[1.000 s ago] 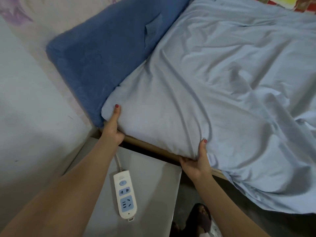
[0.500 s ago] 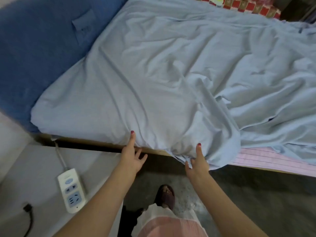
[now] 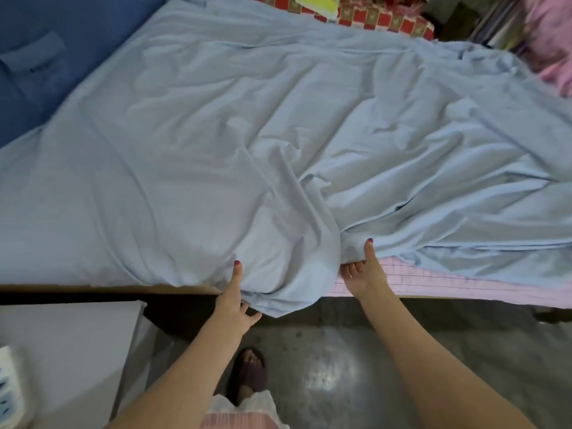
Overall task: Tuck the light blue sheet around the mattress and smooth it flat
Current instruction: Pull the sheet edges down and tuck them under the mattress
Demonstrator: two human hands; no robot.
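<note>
Nearest to the camera, a foot in a dark slipper [image 3: 250, 371] is standing on the grey floor [image 3: 356, 366], and a white table [image 3: 71, 351] is standing at the left, just beside the bed.

Both forearms are reaching forward and slightly upward to the near edge of the bed. The left hand [image 3: 232, 305] is holding the hanging fold of the light blue sheet [image 3: 192, 168]: its thumb is lying on top of the cloth and its fingers [image 3: 252, 318] are curling under the fold, so it is gripping the sheet. The right hand [image 3: 360, 275] is at the edge where the pink mattress [image 3: 448, 283] is showing bare; its thumb is pressing on the sheet and its fingers are going under the cloth edge, pinching it.

The sheet is lying over the bed, fairly flat at the left and full of loose wrinkles at the right, where it is not yet covering the mattress side. It looks light, thin and very soft, so it will probably slide and bunch easily; it seems best to take it at the free hem and pull it down evenly.

Farther back, a dark blue cushion [image 3: 46, 57] is lying at the left, and a red patterned cloth [image 3: 371, 17] is beyond the sheet.
</note>
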